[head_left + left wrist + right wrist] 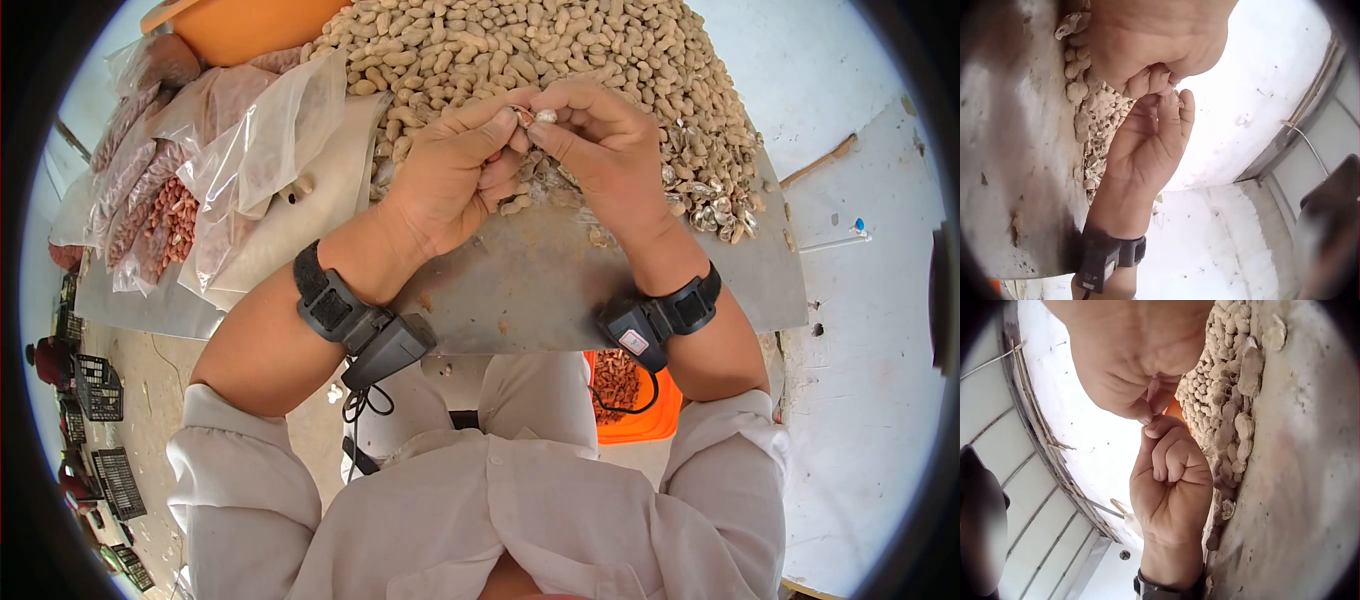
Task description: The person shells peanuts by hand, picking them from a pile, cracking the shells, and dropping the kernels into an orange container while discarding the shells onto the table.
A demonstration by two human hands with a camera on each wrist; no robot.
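Note:
Over the near edge of a peanut heap (520, 45), my two hands meet at a cracked peanut (543, 117) with a pale shell and a reddish kernel showing. The left hand (455, 175) pinches its left side between thumb and forefinger, the other fingers curled in. A bit of reddish kernel (494, 156) shows among those curled fingers. From the other side, the right hand (610, 145) grips the pale shell with thumb and fingertips. In the left wrist view a shell piece (1179, 99) shows at the right hand's fingertips. The right wrist view hides most of the peanut behind fingers.
Broken shells (715, 205) lie at the heap's right edge. Clear bags of reddish kernels (170, 220) lie on the metal table (500, 290) at left, below an orange tub (245, 30). Below the table's front edge stands an orange container (640, 428) of reddish bits. Black crates (98, 388) stand on the floor.

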